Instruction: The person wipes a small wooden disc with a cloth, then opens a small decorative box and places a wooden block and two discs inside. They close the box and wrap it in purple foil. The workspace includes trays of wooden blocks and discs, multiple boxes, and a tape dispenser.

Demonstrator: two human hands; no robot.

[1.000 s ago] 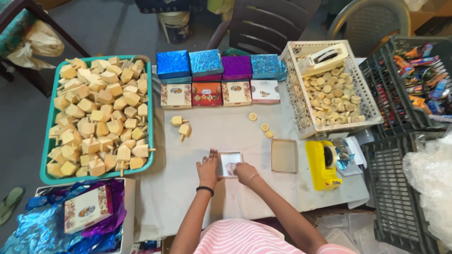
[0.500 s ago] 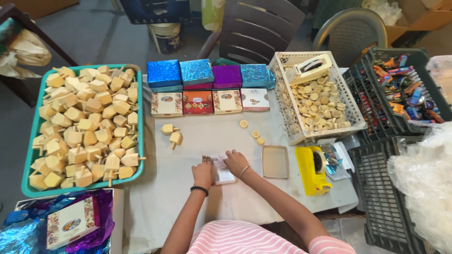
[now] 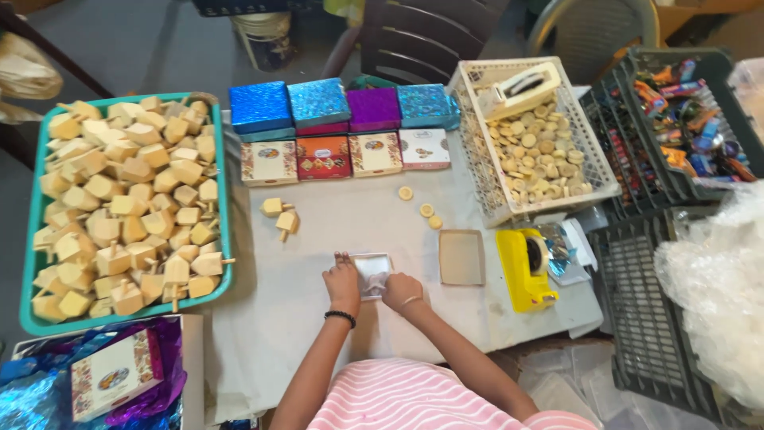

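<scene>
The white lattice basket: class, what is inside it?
The white lattice basket holds many small round wooden discs, with a cream tape dispenser on top at the back. Anything beneath the discs is covered.

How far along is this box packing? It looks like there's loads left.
Done: a double row of closed boxes at the table's far edge. In hand: the left hand and right hand press on a small open box; another empty tray waits beside it. Left: two loose wooden tops, three discs, and a green tray heaped with tops.
</scene>
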